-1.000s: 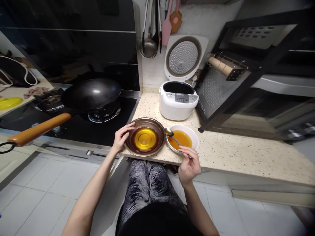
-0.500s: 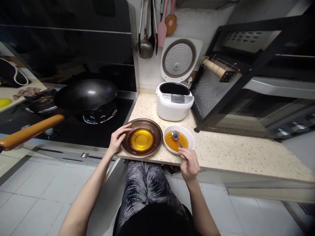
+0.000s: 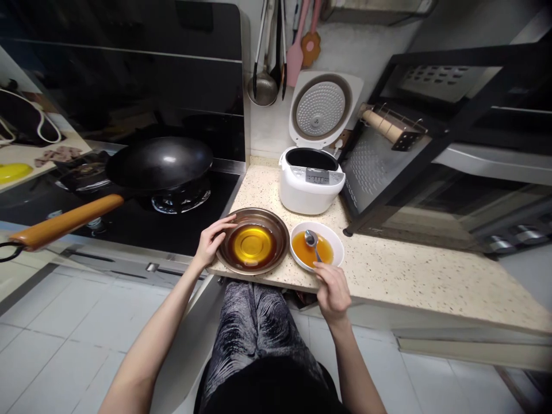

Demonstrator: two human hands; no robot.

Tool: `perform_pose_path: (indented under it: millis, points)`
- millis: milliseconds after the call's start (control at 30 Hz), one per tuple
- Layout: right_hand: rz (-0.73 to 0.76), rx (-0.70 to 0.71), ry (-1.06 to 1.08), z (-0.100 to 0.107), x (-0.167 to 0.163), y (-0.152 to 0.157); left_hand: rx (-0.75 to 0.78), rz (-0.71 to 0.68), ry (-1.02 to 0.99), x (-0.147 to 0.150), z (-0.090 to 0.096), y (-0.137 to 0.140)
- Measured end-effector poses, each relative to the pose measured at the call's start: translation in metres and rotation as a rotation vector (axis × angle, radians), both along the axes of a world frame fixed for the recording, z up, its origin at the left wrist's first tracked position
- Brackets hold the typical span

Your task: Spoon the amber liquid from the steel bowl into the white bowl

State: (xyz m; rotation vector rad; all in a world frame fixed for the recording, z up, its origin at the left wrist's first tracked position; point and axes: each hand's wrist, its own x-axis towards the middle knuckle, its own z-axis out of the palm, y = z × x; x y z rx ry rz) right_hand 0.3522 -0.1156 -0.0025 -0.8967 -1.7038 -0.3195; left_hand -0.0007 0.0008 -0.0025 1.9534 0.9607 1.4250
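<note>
My left hand (image 3: 212, 240) rests at the left rim of a round metal dish (image 3: 282, 233), its fingers stretched over the edge. Amber liquid (image 3: 252, 246) lies in that dish. To its right stands a white bowl (image 3: 340, 244) holding a cloudier orange-brown liquid (image 3: 302, 250). My right hand (image 3: 334, 290) is closed on the handle of a metal spoon (image 3: 311, 238). The spoon's bowl end is over the liquid in the white bowl; whether it touches the surface I cannot tell.
Behind the bowls a white rice cooker (image 3: 310, 195) stands with its lid up. At the left a black wok (image 3: 161, 164) sits on the stove, its wooden handle (image 3: 71, 221) pointing toward me. A dark rack (image 3: 366, 201) with an oven stands at the right.
The view has shifted slightly, so the surroundings appear a little further right. Both hands keep nearly the same places at the dish and on the spoon.
</note>
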Motion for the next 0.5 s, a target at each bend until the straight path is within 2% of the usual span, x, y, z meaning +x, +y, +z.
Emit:
perform_pose_path:
  millis: [133, 233, 300, 500]
  points:
    - [-0.055, 0.011, 0.274, 0.008, -0.018, -0.005, -0.008, 0.004, -0.003, 0.000, -0.001, 0.000]
    - [-0.040, 0.006, 0.436, 0.010, -0.034, -0.008, -0.006, 0.002, -0.009, 0.000, -0.002, 0.001]
    - [-0.003, -0.016, 0.466, 0.010, -0.044, -0.008, -0.001, -0.005, -0.007, 0.000, -0.002, 0.001]
    - [0.150, -0.180, 0.370, 0.004, -0.069, -0.006, -0.004, -0.007, 0.001, 0.001, -0.001, 0.000]
